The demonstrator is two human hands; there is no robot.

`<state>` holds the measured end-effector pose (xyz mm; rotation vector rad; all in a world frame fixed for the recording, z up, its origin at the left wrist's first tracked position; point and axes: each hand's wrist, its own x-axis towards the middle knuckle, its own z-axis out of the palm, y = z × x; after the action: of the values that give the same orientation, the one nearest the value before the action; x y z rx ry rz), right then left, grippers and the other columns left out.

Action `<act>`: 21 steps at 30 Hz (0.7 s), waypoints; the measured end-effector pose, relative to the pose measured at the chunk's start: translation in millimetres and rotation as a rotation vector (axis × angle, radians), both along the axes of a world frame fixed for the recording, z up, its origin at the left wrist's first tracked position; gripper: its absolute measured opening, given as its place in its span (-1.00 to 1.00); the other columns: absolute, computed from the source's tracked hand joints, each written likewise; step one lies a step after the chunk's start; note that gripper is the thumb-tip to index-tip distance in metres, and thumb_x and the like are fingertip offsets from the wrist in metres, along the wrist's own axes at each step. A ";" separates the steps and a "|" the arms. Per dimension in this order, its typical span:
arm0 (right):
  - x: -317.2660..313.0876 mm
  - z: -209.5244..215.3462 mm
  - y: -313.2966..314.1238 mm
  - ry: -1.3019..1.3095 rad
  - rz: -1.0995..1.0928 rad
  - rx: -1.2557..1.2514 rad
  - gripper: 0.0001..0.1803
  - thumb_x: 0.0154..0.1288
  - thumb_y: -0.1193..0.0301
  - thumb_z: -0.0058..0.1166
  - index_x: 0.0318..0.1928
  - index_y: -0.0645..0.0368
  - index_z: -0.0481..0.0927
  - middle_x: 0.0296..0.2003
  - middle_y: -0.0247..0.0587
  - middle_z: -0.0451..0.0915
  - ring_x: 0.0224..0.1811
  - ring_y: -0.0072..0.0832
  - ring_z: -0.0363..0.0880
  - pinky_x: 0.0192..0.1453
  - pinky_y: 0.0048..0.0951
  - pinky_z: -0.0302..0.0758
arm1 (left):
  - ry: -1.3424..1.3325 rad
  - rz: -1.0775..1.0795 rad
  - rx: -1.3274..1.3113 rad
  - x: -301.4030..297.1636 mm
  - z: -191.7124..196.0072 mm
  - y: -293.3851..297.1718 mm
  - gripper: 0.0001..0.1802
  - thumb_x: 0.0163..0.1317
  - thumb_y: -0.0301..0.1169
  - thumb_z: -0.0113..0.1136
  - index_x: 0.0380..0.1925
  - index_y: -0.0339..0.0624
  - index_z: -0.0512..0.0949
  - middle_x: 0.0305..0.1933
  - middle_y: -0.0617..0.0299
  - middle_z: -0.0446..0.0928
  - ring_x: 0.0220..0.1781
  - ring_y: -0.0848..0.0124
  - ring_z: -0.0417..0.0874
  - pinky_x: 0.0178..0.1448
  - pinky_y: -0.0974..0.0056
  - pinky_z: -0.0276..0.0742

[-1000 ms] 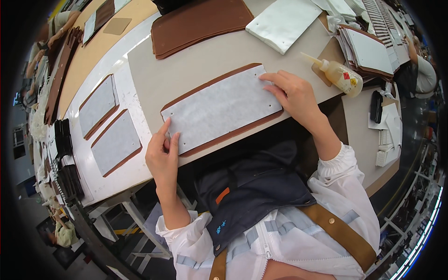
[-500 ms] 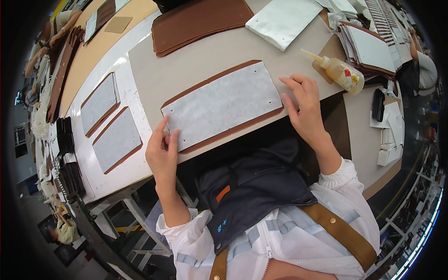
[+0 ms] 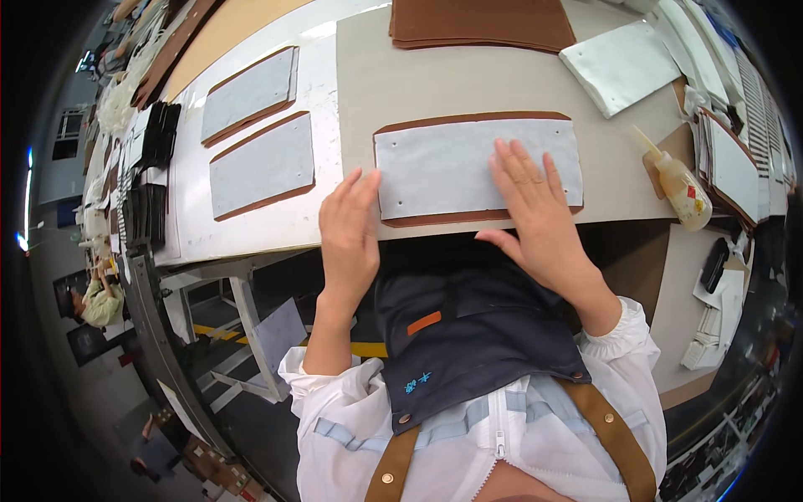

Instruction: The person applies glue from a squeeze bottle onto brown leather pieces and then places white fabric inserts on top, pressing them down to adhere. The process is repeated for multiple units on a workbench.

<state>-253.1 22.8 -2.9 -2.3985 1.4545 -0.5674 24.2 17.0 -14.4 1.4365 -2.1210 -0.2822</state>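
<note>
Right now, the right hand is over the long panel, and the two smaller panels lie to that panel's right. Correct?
Not quite: the two smaller panels lie to the left of the long panel, as the head view shows. The right hand is over the long panel.

Worn on the head, looking steeply down past the chest.
Sits as the left one of a side-by-side pair, upright and unmirrored, facing forward over the dark apron (image 3: 481,343) to the table (image 3: 276,222). Takes in the left hand (image 3: 350,227) and right hand (image 3: 539,209) from above at close range, near mid-picture, with white sleeves (image 3: 330,410) at the bottom. Spreads wide as a fisheye, reaching a small, distant co-worker (image 3: 103,303) at left and shelves (image 3: 736,431) at lower right, bending straight edges and darkening toward the rim.
</note>
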 end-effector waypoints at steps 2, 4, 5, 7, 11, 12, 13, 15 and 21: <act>9.2 1.8 -0.2 0.003 0.082 0.020 -0.05 0.17 0.10 0.35 0.44 0.33 0.25 0.51 -0.02 0.19 0.60 -0.13 0.07 0.63 0.04 -0.04 | -0.068 -0.050 -0.012 -0.7 -1.3 7.4 -0.43 0.25 -0.65 0.11 0.31 -0.19 0.46 0.34 0.07 0.50 0.46 0.03 0.38 0.47 -0.01 0.24; 12.6 0.1 -0.3 0.011 0.131 0.025 -0.06 0.16 0.08 0.35 0.43 0.30 0.29 0.50 -0.10 0.23 0.59 -0.19 0.09 0.64 0.02 -0.04 | -0.104 -0.056 0.007 1.3 -5.8 13.7 -0.42 0.28 -0.53 0.18 0.34 -0.19 0.44 0.42 0.10 0.43 0.52 -0.01 0.28 0.50 -0.07 0.17; 13.0 -0.4 -0.2 0.027 0.145 0.028 -0.08 0.16 0.08 0.35 0.43 0.29 0.30 0.49 -0.12 0.24 0.59 -0.21 0.10 0.64 0.01 -0.03 | -0.120 -0.055 0.011 1.6 -6.8 16.4 -0.44 0.31 -0.48 0.17 0.34 -0.18 0.45 0.44 0.11 0.42 0.54 -0.01 0.26 0.52 -0.07 0.13; 11.7 -1.3 -0.4 0.037 0.163 0.041 -0.09 0.16 0.09 0.34 0.42 0.26 0.32 0.49 -0.16 0.25 0.59 -0.24 0.11 0.64 -0.01 -0.01 | -0.172 -0.059 0.021 2.4 -6.9 20.9 -0.45 0.34 -0.40 0.19 0.34 -0.14 0.45 0.46 0.14 0.40 0.56 -0.01 0.22 0.55 -0.10 0.07; 8.1 -3.8 -1.9 0.019 0.173 0.057 -0.12 0.18 0.10 0.34 0.43 0.23 0.33 0.49 -0.20 0.26 0.58 -0.27 0.13 0.64 -0.03 0.02 | -0.273 -0.069 0.022 4.7 -10.1 24.8 -0.42 0.32 -0.23 0.24 0.34 -0.06 0.48 0.48 0.21 0.39 0.57 0.00 0.20 0.58 -0.15 -0.04; 7.8 -3.8 -2.2 0.016 0.173 0.058 -0.12 0.18 0.11 0.34 0.43 0.22 0.32 0.49 -0.21 0.26 0.58 -0.27 0.13 0.63 -0.03 0.03 | -0.287 -0.070 0.018 5.7 -11.3 24.8 -0.41 0.32 -0.19 0.24 0.34 -0.04 0.48 0.48 0.22 0.40 0.57 0.00 0.20 0.59 -0.16 -0.07; 7.6 -3.6 -2.5 0.013 0.175 0.061 -0.13 0.18 0.12 0.34 0.43 0.22 0.32 0.49 -0.20 0.26 0.58 -0.27 0.13 0.63 -0.03 0.02 | -0.309 -0.075 0.007 6.6 -11.7 24.4 -0.41 0.32 -0.15 0.23 0.34 -0.03 0.49 0.48 0.24 0.40 0.57 0.01 0.21 0.59 -0.16 -0.09; 7.5 -2.5 -3.1 0.003 0.180 0.067 -0.13 0.19 0.13 0.33 0.43 0.23 0.32 0.49 -0.19 0.26 0.58 -0.26 0.12 0.63 -0.02 0.02 | -0.354 -0.082 -0.017 9.1 -11.5 23.3 -0.40 0.34 -0.07 0.20 0.33 0.00 0.50 0.47 0.27 0.41 0.57 0.02 0.21 0.60 -0.16 -0.13; 6.4 -2.3 -3.1 -0.003 0.186 0.077 -0.13 0.20 0.16 0.33 0.44 0.23 0.30 0.49 -0.17 0.25 0.59 -0.24 0.11 0.63 0.01 0.01 | -0.407 -0.127 -0.029 15.3 -10.2 18.0 -0.42 0.37 0.06 0.08 0.29 0.09 0.55 0.47 0.31 0.42 0.58 0.04 0.19 0.61 -0.17 -0.17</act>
<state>-246.7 19.7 -5.2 -2.4365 1.2118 -0.4618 39.5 35.0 -24.6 1.4387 -2.5343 -0.0032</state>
